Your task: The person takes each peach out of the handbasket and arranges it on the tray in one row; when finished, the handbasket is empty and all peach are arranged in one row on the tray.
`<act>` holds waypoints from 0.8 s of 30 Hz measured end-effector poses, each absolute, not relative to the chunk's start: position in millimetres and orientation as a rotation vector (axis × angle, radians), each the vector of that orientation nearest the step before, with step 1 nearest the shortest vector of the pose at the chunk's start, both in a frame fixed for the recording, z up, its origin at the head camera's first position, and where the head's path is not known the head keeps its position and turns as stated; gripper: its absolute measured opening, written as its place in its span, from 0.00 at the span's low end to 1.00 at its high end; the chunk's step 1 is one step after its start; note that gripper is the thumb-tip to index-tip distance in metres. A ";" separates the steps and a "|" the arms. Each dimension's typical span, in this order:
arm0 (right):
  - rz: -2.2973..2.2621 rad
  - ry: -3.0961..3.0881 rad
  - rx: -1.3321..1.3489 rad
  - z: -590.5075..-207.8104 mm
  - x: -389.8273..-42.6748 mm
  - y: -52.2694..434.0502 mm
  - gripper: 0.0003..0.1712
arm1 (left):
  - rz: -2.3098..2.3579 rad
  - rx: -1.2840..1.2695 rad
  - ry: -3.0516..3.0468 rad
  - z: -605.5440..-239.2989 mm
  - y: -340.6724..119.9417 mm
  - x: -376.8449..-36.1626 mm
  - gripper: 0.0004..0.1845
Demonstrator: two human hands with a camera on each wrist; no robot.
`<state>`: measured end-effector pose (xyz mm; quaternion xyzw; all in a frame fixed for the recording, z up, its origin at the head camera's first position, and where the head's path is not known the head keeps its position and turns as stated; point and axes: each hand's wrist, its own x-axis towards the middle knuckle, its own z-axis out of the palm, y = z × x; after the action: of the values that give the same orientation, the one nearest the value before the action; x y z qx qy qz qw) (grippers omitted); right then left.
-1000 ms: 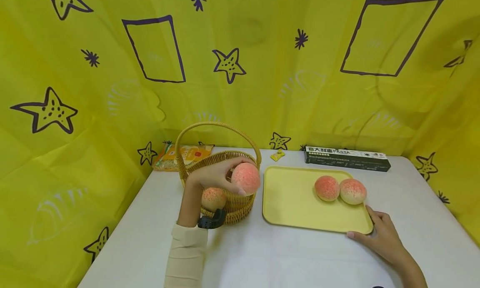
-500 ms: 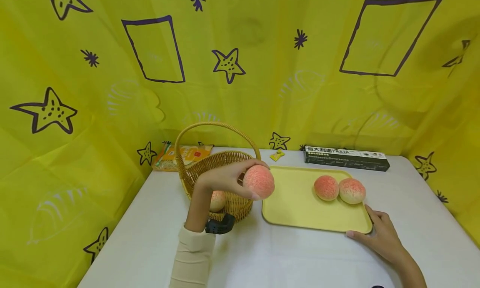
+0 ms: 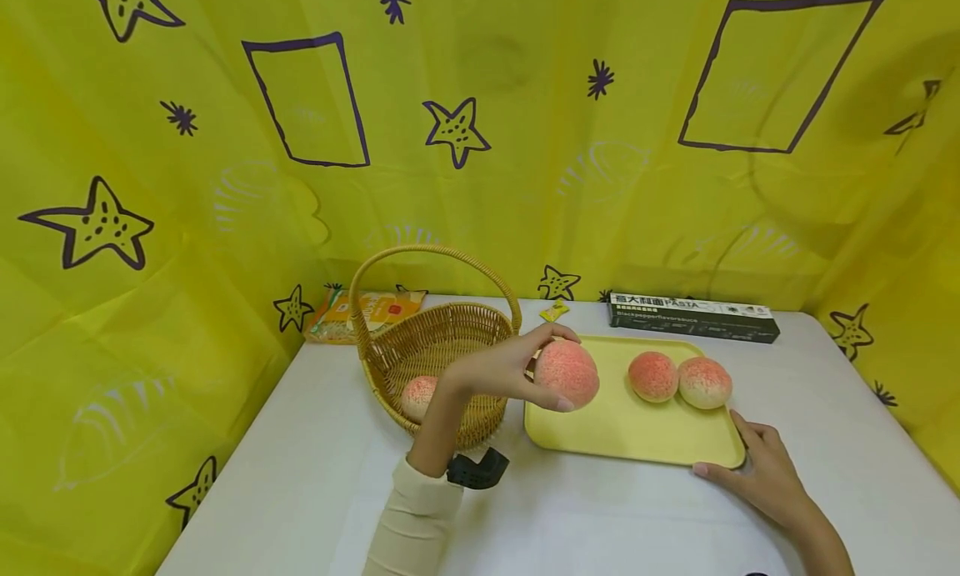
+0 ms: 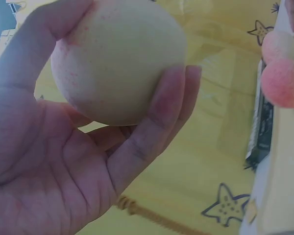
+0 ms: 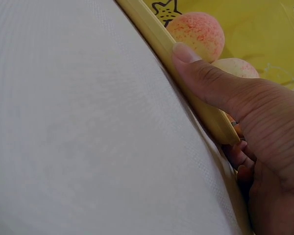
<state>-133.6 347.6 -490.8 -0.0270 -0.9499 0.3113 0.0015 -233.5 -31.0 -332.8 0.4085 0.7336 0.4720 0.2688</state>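
I see the left hand (image 3: 501, 368) gripping 1 peach (image 3: 566, 373), thumb and fingers curled round it, held in the air above the left end of the yellow tray (image 3: 600, 426). From the left wrist view the same peach (image 4: 118, 58) fills the palm of that hand (image 4: 63, 161), its pale underside facing the camera, with the thumb on one side and the fingertips on the other.

The right hand (image 3: 757, 476) rests at the tray's near right corner. In the right wrist view I see its thumb (image 5: 206, 78) lying flat along the tray's rim (image 5: 186, 83) while the other fingers are tucked under the corner, so it holds the tray edge.

2 peaches (image 3: 678, 378) lie touching each other on the right half of the tray. A wicker basket (image 3: 435, 359) with a tall handle stands just left of the tray, and 1 more peach (image 3: 417, 395) lies inside it.

Behind, at the back of the white table (image 3: 300, 476), I make out a dark pasta box (image 3: 693, 316), a small yellow wrapper (image 3: 554, 311) and an orange snack packet (image 3: 375, 309) behind the basket.
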 end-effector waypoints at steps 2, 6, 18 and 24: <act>0.979 -2.976 -0.081 -491.4 -133.2 347.6 0.66 | 1.317 1.064 1.947 -338.2 -24.0 -233.8 0.40; 0.981 -2.972 -0.071 -492.2 -132.9 348.0 0.65 | 1.379 0.989 1.901 -350.1 -10.9 -233.9 0.39; 0.974 -2.999 -0.088 -490.2 -135.6 348.6 0.66 | 1.555 0.792 1.870 -384.2 18.7 -234.4 0.38; 0.985 -2.983 -0.078 -490.9 -134.1 347.6 0.66 | 1.610 0.676 1.858 -402.2 24.6 -236.7 0.38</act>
<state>-134.1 347.6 -490.9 -0.0247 -0.9492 0.3136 -0.0003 -236.7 24.6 -402.2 0.2535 0.6970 0.6041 0.2916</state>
